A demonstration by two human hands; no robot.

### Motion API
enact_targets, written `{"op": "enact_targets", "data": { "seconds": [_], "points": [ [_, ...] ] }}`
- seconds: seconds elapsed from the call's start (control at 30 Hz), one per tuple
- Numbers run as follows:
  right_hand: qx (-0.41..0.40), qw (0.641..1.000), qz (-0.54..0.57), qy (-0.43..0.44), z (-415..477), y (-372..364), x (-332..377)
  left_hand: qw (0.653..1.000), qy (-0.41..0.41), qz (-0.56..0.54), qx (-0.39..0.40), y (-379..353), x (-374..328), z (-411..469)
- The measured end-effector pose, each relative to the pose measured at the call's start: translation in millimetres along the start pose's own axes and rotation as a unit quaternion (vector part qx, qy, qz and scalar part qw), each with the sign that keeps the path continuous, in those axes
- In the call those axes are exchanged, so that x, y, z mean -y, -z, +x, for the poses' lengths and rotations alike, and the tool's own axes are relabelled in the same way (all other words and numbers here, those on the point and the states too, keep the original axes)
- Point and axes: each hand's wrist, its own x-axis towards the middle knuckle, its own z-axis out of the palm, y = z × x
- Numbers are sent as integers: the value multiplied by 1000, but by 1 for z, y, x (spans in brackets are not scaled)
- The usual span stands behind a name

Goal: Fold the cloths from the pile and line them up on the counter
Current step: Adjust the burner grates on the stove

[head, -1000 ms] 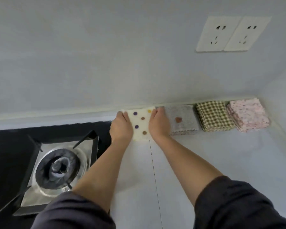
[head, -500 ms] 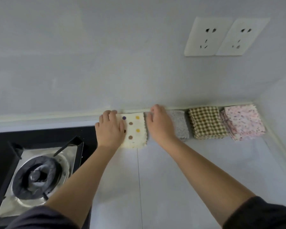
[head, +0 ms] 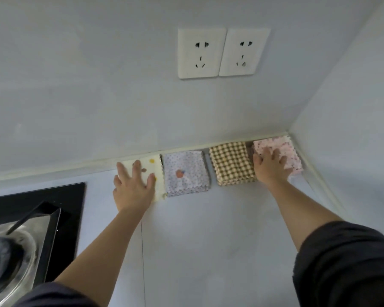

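Lined up along the back edge of the counter [head: 208, 229], ending in its back right corner: dotted cream cloth [head: 153, 170], grey speckled cloth [head: 186, 173], checked cloth [head: 231, 166], pink cloth [head: 286, 151]. All folded flat, sides square to that edge, the dotted one longer back to front. Left hand [head: 133, 187] flat on the dotted cloth, fingers spread wide. Right hand [head: 269, 167] likewise spread flat on the pink cloth.

Single view, worn on the head, looking forward and down, near the counter [head: 208, 240], facing the wall [head: 98, 85] and sockets [head: 201, 53]; stove [head: 31, 200] at lower left edge.
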Motion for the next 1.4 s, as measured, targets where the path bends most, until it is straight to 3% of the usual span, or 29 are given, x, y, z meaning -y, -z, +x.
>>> {"op": "enact_targets", "data": {
  "seconds": [0.2, 0.33, 0.47, 0.6, 0.67, 0.73, 0.8, 0.9, 1.03, 1.13, 1.27, 1.4],
  "points": [
    [6, 996, -26, 86, 1, 1, 2, 1000, -7, -7, 18, -17, -45, -8],
    [-56, 993, -39, 94, 11, 17, -8, 1000, 1, -6, 9, -14, -51, -8],
    [33, 994, -53, 92, 20, -3, -14, 994, -74, 79, 25, -18, -52, -17],
    [45, 993, -14, 107, 29, -18, -8, 990, -46, 112, 72, -33, -61, -16],
    [52, 992, 25, 114, 34, -9, -7, 991, -47, 107, 58, -29, -63, -13],
    [24, 988, 17, 153, 30, -2, -14, 988, -120, 99, -18, -25, -59, -14],
    [-41, 966, -39, 250, 17, -8, -27, 955, -263, 112, -82, -26, -56, -19],
    [-36, 938, -111, 328, 6, -27, -39, 900, -396, 166, -70, -39, -66, -24],
    [-15, 950, -123, 286, 21, -33, -23, 910, -330, 250, 2, -62, -74, -15],
    [17, 951, -111, 287, 22, -21, -21, 909, -332, 251, 11, -55, -77, -16],
    [-21, 928, -121, 352, -1, -14, -3, 924, -325, 200, -3, -43, -90, -33],
    [16, 911, -164, 377, -14, -30, 10, 908, -341, 241, 39, -49, -98, -43]
  ]
}}
